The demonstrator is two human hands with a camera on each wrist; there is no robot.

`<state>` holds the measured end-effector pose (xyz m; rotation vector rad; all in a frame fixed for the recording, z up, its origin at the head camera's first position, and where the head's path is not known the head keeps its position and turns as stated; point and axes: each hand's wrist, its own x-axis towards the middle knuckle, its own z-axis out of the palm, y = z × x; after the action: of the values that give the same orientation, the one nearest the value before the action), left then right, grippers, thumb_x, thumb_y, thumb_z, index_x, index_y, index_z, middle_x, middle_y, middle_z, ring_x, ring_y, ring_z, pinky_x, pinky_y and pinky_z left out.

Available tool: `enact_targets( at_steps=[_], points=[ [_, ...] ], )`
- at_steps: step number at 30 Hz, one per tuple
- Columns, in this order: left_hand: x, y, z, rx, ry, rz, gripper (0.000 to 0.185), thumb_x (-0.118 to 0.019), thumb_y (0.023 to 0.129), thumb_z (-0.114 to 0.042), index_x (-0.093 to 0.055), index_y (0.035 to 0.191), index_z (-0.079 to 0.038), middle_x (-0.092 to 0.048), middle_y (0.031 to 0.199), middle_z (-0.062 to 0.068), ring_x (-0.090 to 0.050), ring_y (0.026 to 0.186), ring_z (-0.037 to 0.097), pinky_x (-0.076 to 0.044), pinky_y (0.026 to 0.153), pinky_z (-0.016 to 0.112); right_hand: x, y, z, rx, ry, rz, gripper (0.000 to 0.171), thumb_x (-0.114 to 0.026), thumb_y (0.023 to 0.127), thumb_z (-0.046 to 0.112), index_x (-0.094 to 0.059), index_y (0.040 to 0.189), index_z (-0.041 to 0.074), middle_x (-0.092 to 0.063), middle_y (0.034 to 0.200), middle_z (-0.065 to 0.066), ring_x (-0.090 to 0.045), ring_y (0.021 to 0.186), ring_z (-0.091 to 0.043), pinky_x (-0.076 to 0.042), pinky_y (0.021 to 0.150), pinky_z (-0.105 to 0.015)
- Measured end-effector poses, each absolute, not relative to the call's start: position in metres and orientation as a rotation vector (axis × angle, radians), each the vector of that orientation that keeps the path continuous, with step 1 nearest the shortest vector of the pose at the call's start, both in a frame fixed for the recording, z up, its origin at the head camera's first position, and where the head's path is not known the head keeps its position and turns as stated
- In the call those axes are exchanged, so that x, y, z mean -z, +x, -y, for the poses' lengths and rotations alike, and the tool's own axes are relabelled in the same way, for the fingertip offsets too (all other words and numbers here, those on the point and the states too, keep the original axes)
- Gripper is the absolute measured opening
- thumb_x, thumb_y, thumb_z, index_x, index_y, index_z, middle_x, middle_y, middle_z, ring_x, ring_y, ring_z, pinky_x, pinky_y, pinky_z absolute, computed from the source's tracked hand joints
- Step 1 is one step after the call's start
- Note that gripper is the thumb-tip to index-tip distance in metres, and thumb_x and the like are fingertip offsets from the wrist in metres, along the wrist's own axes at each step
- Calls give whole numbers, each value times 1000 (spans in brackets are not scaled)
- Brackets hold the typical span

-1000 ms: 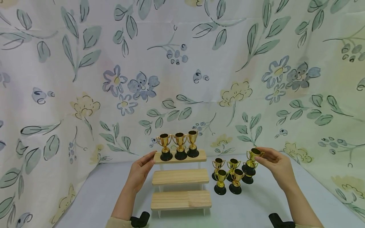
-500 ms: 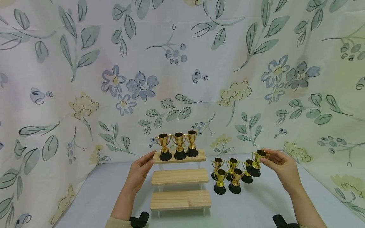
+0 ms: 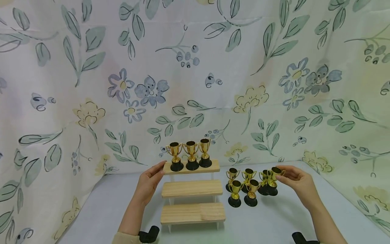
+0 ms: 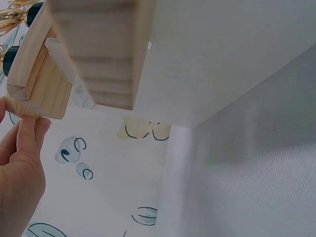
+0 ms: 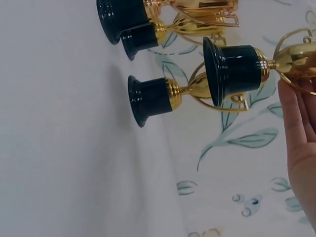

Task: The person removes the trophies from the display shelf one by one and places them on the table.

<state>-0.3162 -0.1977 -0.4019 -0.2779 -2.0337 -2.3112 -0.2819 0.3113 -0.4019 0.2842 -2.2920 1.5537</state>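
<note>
The small gold plastic trophy cup with two handles and a black round base point(image 3: 272, 183) stands nearly upright, a little tilted, at the right end of the group of same trophies on the grey tabletop point(image 3: 274, 220). The right hand point(image 3: 297, 183) pinches its gold bowl at the rim. In the right wrist view its black base point(image 5: 232, 71) is beside the base of the next trophy; whether it touches the tabletop, I cannot tell.

The three-step stand of light wood point(image 3: 192, 189) stands on the tabletop, and the left hand point(image 3: 149, 184) touches the left end of its top step.
</note>
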Motion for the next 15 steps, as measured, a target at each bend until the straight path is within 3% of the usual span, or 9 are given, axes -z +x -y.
enact_targets(
  at_steps=[15],
  points=[
    [401, -315, 198, 2327, -278, 2023, 52, -54, 100, -5, -40, 150, -1, -37, 157, 11, -54, 116, -14, -45, 104, 8, 411, -287, -314, -1489, 244, 2485, 43, -72, 91, 23, -61, 127, 2, -68, 96, 26, -68, 88, -1, -54, 76, -17]
  ],
)
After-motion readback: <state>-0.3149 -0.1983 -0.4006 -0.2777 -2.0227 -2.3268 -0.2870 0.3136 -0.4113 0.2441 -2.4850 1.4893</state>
